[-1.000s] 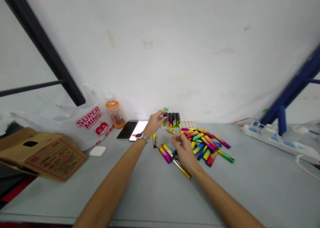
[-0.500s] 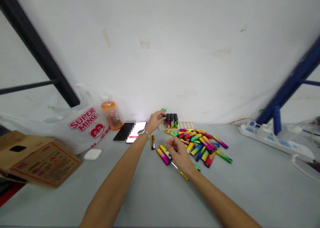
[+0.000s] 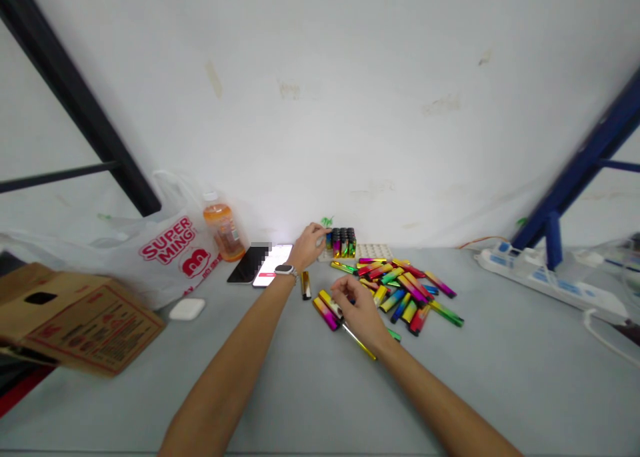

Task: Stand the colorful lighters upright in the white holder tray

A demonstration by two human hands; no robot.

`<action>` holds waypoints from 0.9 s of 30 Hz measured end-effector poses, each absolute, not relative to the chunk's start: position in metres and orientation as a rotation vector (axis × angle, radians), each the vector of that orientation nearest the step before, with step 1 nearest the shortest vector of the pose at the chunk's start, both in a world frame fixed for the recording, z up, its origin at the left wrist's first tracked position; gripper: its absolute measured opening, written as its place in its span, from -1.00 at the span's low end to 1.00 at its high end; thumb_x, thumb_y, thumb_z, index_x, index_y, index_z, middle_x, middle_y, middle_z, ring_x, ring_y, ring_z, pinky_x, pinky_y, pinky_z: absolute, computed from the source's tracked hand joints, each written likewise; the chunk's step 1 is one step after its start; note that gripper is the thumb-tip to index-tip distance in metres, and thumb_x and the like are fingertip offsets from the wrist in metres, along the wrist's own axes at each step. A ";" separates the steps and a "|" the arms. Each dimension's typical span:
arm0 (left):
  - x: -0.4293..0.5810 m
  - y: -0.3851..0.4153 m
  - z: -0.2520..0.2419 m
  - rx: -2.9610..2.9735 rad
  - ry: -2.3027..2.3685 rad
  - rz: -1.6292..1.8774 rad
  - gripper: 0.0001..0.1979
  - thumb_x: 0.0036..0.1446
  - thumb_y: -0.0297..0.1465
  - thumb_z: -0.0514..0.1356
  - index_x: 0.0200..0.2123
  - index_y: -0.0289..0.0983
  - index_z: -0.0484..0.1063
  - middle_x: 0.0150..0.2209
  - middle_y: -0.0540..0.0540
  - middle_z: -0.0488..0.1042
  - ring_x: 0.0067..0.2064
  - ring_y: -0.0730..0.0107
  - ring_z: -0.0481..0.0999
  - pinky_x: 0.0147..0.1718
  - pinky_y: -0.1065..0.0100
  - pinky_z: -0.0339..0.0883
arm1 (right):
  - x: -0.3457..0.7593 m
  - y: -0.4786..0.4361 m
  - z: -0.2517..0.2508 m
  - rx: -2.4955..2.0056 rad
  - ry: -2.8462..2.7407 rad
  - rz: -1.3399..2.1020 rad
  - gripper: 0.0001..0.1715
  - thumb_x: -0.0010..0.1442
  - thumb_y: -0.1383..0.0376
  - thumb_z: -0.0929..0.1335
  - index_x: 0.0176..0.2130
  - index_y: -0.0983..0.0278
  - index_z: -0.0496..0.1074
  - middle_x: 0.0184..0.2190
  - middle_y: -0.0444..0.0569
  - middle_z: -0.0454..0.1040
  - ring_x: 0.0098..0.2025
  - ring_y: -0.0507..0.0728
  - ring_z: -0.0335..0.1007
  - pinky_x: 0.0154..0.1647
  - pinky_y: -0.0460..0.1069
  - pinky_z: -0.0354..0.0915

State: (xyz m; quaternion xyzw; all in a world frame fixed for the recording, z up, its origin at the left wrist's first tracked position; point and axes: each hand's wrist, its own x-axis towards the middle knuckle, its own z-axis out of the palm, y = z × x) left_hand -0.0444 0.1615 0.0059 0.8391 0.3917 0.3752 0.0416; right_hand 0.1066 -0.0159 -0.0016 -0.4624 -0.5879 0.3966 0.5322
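Observation:
My left hand (image 3: pixel 309 245), wearing a watch, reaches to a block of shiny lighters (image 3: pixel 344 243) with black tops. They stand upright in a white holed tray (image 3: pixel 375 251). Its fingertips pinch the top of a bluish lighter (image 3: pixel 329 239) at the block's left side. My right hand (image 3: pixel 356 305) is curled low over the table; what its fingers hold, if anything, is hidden. Under and beside it lie a yellow-purple lighter (image 3: pixel 326 313) and a thin gold one (image 3: pixel 361 342). A loose pile of colourful lighters (image 3: pixel 400 287) spreads to its right.
One gold lighter (image 3: pixel 306 285) lies alone near my left wrist. Two phones (image 3: pixel 249 265), a white case (image 3: pixel 187 309), an orange bottle (image 3: pixel 224 231), a plastic bag (image 3: pixel 170 257) and a cardboard box (image 3: pixel 95 323) are on the left. A power strip (image 3: pixel 555 283) lies on the right.
My left hand has turned slightly and shifted a little left and down, showing the watch face. A bluish lighter now shows upright at the block's left side. My right hand is nearly still.

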 end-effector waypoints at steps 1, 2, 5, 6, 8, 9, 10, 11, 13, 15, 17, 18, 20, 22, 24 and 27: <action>-0.045 0.159 0.007 2.614 1.231 1.115 -0.62 0.20 -0.45 0.11 0.08 -0.18 0.45 -0.05 -0.14 0.36 0.00 0.20 0.40 0.00 0.19 0.39 | 0.107 -0.016 -0.001 -1.112 -1.404 0.941 -0.89 0.17 0.24 0.33 -0.35 0.23 0.41 -0.46 -0.14 0.41 -0.40 0.08 0.29 -0.37 -0.04 0.19; -0.045 0.157 0.008 2.654 1.251 1.087 -0.60 0.20 -0.46 0.11 0.11 -0.18 0.43 -0.04 -0.14 0.36 0.01 0.19 0.39 0.01 0.19 0.38 | 0.109 -0.016 0.000 -1.120 -1.407 0.926 -0.89 0.17 0.24 0.33 -0.35 0.24 0.41 -0.46 -0.14 0.41 -0.40 0.08 0.29 -0.36 -0.04 0.19; -0.044 0.149 0.013 2.735 1.294 1.060 -0.52 0.20 -0.48 0.10 0.19 -0.21 0.33 0.01 -0.17 0.35 0.01 0.17 0.38 0.03 0.17 0.36 | 0.117 -0.012 0.000 -1.143 -1.430 0.819 -0.87 0.18 0.25 0.31 -0.35 0.24 0.42 -0.44 -0.13 0.44 -0.37 0.09 0.30 -0.33 -0.03 0.18; -0.044 0.145 0.015 2.741 1.314 1.081 -0.51 0.20 -0.49 0.09 0.21 -0.22 0.30 0.02 -0.18 0.34 0.02 0.17 0.38 0.04 0.16 0.35 | 0.120 -0.009 0.000 -1.165 -1.447 0.772 -0.87 0.19 0.26 0.30 -0.35 0.24 0.42 -0.43 -0.12 0.44 -0.37 0.09 0.31 -0.32 -0.03 0.18; -0.043 0.135 0.018 2.724 1.351 1.151 -0.54 0.20 -0.50 0.09 0.19 -0.24 0.30 0.01 -0.18 0.35 0.03 0.18 0.37 0.06 0.16 0.33 | 0.128 -0.002 -0.001 -1.247 -1.520 0.665 -0.87 0.19 0.27 0.28 -0.34 0.25 0.41 -0.42 -0.11 0.44 -0.35 0.11 0.32 -0.29 -0.02 0.19; -0.041 0.129 0.020 2.705 1.359 1.190 -0.58 0.21 -0.50 0.08 0.14 -0.24 0.34 -0.01 -0.17 0.37 0.03 0.19 0.38 0.07 0.16 0.32 | 0.132 0.002 -0.002 -1.300 -1.582 0.592 -0.86 0.19 0.28 0.27 -0.34 0.26 0.41 -0.40 -0.08 0.45 -0.34 0.11 0.33 -0.26 -0.01 0.20; -0.040 0.121 0.021 2.680 1.361 1.223 -0.64 0.22 -0.50 0.08 0.08 -0.25 0.38 -0.04 -0.16 0.39 0.02 0.20 0.39 0.07 0.17 0.32 | 0.136 0.006 -0.002 -1.359 -1.654 0.504 -0.84 0.20 0.28 0.27 -0.34 0.26 0.42 -0.37 -0.05 0.45 -0.29 0.13 0.34 -0.21 0.01 0.20; -0.038 0.114 0.021 2.653 1.362 1.245 -0.70 0.22 -0.50 0.08 0.01 -0.25 0.41 -0.07 -0.15 0.41 0.00 0.22 0.40 0.05 0.19 0.33 | 0.138 0.010 -0.002 -1.423 -1.717 0.411 -0.83 0.20 0.28 0.27 -0.33 0.27 0.43 -0.32 -0.02 0.46 -0.21 0.16 0.35 -0.13 0.03 0.19; -0.033 0.098 0.020 2.605 1.350 1.243 -0.80 0.24 -0.50 0.08 -0.12 -0.25 0.45 -0.14 -0.13 0.45 -0.04 0.24 0.43 0.00 0.21 0.35 | 0.142 0.018 -0.002 -1.544 -1.822 0.250 -0.81 0.21 0.25 0.29 -0.26 0.27 0.47 -0.23 0.03 0.47 -0.09 0.20 0.34 -0.02 0.07 0.13; -0.029 0.085 0.015 2.598 1.294 1.167 -0.83 0.23 -0.50 0.09 -0.18 -0.26 0.46 -0.20 -0.11 0.49 -0.09 0.25 0.46 -0.04 0.22 0.36 | 0.142 0.026 -0.001 -1.637 -1.913 0.126 -0.76 0.21 0.22 0.30 -0.15 0.25 0.48 -0.15 0.06 0.45 -0.01 0.24 0.31 0.04 0.10 0.08; -0.027 0.076 0.010 2.603 1.239 1.087 -0.84 0.22 -0.50 0.11 -0.19 -0.25 0.47 -0.20 -0.10 0.51 -0.10 0.24 0.47 -0.06 0.22 0.37 | 0.142 0.034 0.000 -1.703 -1.993 0.023 -0.68 0.21 0.22 0.30 -0.07 0.26 0.47 -0.11 0.10 0.44 0.03 0.28 0.27 0.04 0.11 0.06; -0.027 0.072 0.007 2.599 1.218 1.055 -0.84 0.22 -0.50 0.12 -0.20 -0.24 0.47 -0.20 -0.09 0.52 -0.10 0.24 0.47 -0.07 0.22 0.37 | 0.142 0.037 0.000 -1.736 -2.028 -0.016 -0.66 0.21 0.22 0.30 -0.05 0.27 0.47 -0.09 0.13 0.43 0.05 0.30 0.26 0.04 0.12 0.06; -0.029 0.065 0.002 2.572 1.193 1.018 -0.85 0.20 -0.50 0.13 -0.21 -0.23 0.48 -0.19 -0.09 0.53 -0.11 0.24 0.47 -0.07 0.22 0.37 | 0.141 0.045 0.002 -1.818 -2.085 -0.051 -0.63 0.18 0.22 0.31 -0.06 0.31 0.50 -0.08 0.18 0.42 0.05 0.33 0.25 0.03 0.13 0.05; -0.033 0.058 0.000 2.516 1.179 1.023 -0.84 0.20 -0.51 0.13 -0.22 -0.23 0.49 -0.20 -0.09 0.54 -0.11 0.24 0.48 -0.07 0.22 0.37 | 0.141 0.052 0.006 -1.904 -2.124 -0.040 -0.63 0.15 0.24 0.32 -0.09 0.33 0.53 -0.07 0.23 0.42 0.05 0.35 0.25 0.02 0.14 0.04; -0.039 0.050 0.000 2.453 1.164 1.055 -0.83 0.20 -0.52 0.13 -0.22 -0.24 0.49 -0.20 -0.09 0.54 -0.11 0.26 0.48 -0.06 0.23 0.37 | 0.141 0.057 0.011 -1.952 -2.150 -0.034 -0.64 0.12 0.28 0.32 -0.11 0.34 0.55 -0.06 0.26 0.43 0.05 0.36 0.26 0.01 0.15 0.04; -0.046 0.040 0.002 2.389 1.154 1.128 -0.83 0.21 -0.52 0.12 -0.21 -0.24 0.49 -0.20 -0.10 0.53 -0.11 0.27 0.47 -0.04 0.22 0.36 | 0.141 0.062 0.018 -1.958 -2.193 -0.007 -0.62 0.07 0.21 0.37 -0.15 0.35 0.58 -0.07 0.27 0.45 0.03 0.37 0.29 0.03 0.16 0.03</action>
